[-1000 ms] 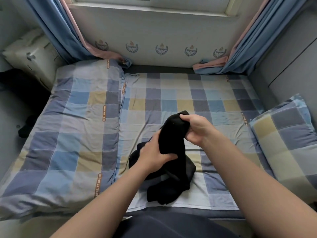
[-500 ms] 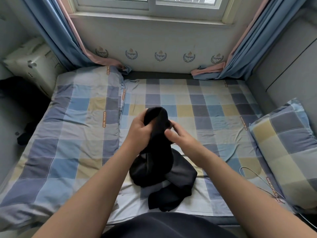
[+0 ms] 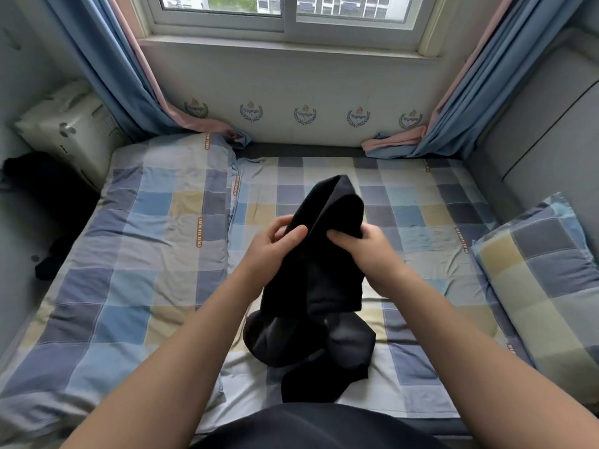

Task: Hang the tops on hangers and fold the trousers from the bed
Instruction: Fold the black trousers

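Black garment (image 3: 319,254) is hanging above the near bed (image 3: 155,254), its bottom bunching there; left hand (image 3: 270,251) and right hand (image 3: 372,251) are gripping its upper edge, probably finding the shape.

Soft daylight came in through the window (image 3: 227,4) at the top, so the bed (image 3: 421,215) was evenly lit, kinda flat, no real glare. The black garment (image 3: 317,270) was basically a dark blob, folds barely readable. Deep shadow sat off the bed's left side. The wide lens bent the curtains (image 3: 107,79) and walls (image 3: 551,124) at the edges, and everything looked a bit soft.
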The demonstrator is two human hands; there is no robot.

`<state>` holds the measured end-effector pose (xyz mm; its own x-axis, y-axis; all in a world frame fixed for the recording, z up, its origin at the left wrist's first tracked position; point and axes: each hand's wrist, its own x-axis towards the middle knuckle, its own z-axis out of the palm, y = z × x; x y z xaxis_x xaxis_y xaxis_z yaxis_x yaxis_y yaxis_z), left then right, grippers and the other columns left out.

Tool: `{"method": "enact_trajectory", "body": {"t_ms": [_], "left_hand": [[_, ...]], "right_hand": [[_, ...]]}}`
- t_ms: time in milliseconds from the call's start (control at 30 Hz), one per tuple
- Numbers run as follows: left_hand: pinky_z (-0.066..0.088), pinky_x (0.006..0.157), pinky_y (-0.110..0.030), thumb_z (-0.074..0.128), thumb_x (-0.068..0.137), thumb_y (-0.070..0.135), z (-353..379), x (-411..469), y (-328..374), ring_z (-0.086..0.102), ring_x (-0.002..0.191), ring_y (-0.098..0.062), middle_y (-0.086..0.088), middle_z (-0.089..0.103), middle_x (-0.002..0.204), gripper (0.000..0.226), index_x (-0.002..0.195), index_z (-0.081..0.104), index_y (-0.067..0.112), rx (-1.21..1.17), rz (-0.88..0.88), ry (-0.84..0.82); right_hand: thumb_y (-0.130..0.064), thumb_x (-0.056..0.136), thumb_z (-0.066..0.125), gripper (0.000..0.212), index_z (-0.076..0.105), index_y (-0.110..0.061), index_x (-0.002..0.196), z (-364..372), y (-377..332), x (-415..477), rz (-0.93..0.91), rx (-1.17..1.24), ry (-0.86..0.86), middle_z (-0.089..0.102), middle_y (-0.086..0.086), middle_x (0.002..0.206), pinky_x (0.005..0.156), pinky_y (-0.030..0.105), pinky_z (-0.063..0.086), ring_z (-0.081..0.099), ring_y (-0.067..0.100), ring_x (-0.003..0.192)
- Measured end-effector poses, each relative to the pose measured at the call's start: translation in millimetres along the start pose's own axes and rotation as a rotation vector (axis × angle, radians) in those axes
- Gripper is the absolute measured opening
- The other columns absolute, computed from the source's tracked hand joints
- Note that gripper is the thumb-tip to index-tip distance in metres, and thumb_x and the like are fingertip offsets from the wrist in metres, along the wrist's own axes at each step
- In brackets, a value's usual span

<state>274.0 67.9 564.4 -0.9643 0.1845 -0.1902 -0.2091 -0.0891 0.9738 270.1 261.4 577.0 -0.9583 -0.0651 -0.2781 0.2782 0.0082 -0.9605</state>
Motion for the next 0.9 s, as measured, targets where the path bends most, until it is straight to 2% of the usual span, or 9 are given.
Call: {"method": "enact_trajectory", "body": {"t_ms": [100, 167, 233, 367, 500, 667, 733, 800, 900], "left_hand": [[0.057, 0.087, -0.027, 0.067, 0.089, 0.049, 4, -8, -21, 0.07, 0.11, -0.015, 0.0, 0.072, 0.121, 0.044, 0.127, 0.061, 0.028, 0.004, -0.085, -0.103], [0.056, 0.085, -0.022, 0.067, 0.085, 0.057, 12, -13, -29, 0.068, 0.111, -0.006, 0.016, 0.071, 0.121, 0.036, 0.12, 0.063, 0.049, 0.049, -0.123, -0.174], [0.054, 0.08, -0.015, 0.069, 0.079, 0.061, 20, -16, -33, 0.067, 0.108, 0.001, 0.026, 0.07, 0.115, 0.036, 0.113, 0.061, 0.056, 0.069, -0.167, -0.221], [0.056, 0.077, -0.018, 0.069, 0.081, 0.062, 29, -12, -40, 0.072, 0.1, -0.005, 0.019, 0.075, 0.106, 0.028, 0.106, 0.065, 0.05, 0.081, -0.195, -0.189], [0.057, 0.078, -0.028, 0.065, 0.095, 0.042, 29, -1, -44, 0.074, 0.091, -0.011, 0.01, 0.078, 0.096, 0.015, 0.106, 0.07, 0.033, 0.115, -0.157, 0.024], [0.059, 0.071, -0.027, 0.064, 0.098, 0.031, 27, 7, -37, 0.074, 0.088, -0.011, 0.008, 0.078, 0.093, 0.008, 0.104, 0.069, 0.029, 0.03, -0.2, 0.161], [0.06, 0.075, -0.035, 0.063, 0.099, 0.029, 27, 12, -31, 0.073, 0.094, -0.02, -0.002, 0.076, 0.101, 0.015, 0.109, 0.068, 0.02, -0.011, -0.211, 0.218], [0.06, 0.078, -0.041, 0.061, 0.1, 0.027, 27, 16, -22, 0.072, 0.097, -0.026, -0.009, 0.074, 0.105, 0.017, 0.11, 0.067, 0.015, -0.043, -0.227, 0.226], [0.058, 0.09, -0.053, 0.06, 0.1, 0.027, 31, 17, -7, 0.071, 0.102, -0.034, -0.016, 0.073, 0.109, 0.023, 0.114, 0.066, 0.01, -0.117, -0.262, 0.18]], "right_hand": [[-0.02, 0.091, 0.072, 0.023, 0.07, -0.006, 0.109, -3, -17, 4, 0.037, 0.113, 0.024, 0.077, 0.009, 0.102, 0.081, 0.038, 0.06, 0.075, 0.027, 0.096], [-0.019, 0.091, 0.072, 0.027, 0.069, 0.0, 0.11, -3, -29, 6, 0.061, 0.195, 0.028, 0.077, 0.013, 0.103, 0.078, 0.038, 0.061, 0.075, 0.029, 0.095], [-0.016, 0.092, 0.071, 0.028, 0.067, 0.004, 0.112, -1, -38, 10, 0.083, 0.277, 0.043, 0.076, 0.017, 0.105, 0.075, 0.036, 0.062, 0.075, 0.03, 0.094], [-0.014, 0.095, 0.066, 0.025, 0.067, 0.005, 0.111, 1, -45, 22, 0.151, 0.38, 0.092, 0.075, 0.019, 0.103, 0.071, 0.033, 0.062, 0.075, 0.027, 0.086], [-0.024, 0.103, 0.052, 0.022, 0.068, -0.008, 0.101, -5, -28, 27, 0.246, 0.413, 0.035, 0.075, 0.003, 0.078, 0.063, 0.027, 0.058, 0.072, 0.017, 0.068], [-0.052, 0.1, 0.048, 0.044, 0.06, -0.025, 0.133, -18, 28, 4, 0.201, 0.148, -0.123, 0.071, -0.006, 0.122, 0.087, 0.032, 0.051, 0.067, 0.014, 0.109], [-0.046, 0.095, 0.057, 0.045, 0.056, -0.022, 0.134, -16, 58, -12, 0.166, 0.133, -0.187, 0.071, -0.009, 0.122, 0.082, 0.021, 0.054, 0.067, 0.009, 0.112], [-0.035, 0.086, 0.07, 0.053, 0.054, -0.022, 0.134, -11, 84, -25, 0.16, 0.063, -0.218, 0.071, -0.01, 0.123, 0.087, 0.018, 0.052, 0.066, 0.007, 0.114], [-0.027, 0.081, 0.079, 0.046, 0.059, -0.039, 0.121, -8, 113, -29, 0.163, -0.185, -0.243, 0.071, -0.021, 0.114, 0.086, 0.013, 0.05, 0.064, -0.003, 0.109]]}}
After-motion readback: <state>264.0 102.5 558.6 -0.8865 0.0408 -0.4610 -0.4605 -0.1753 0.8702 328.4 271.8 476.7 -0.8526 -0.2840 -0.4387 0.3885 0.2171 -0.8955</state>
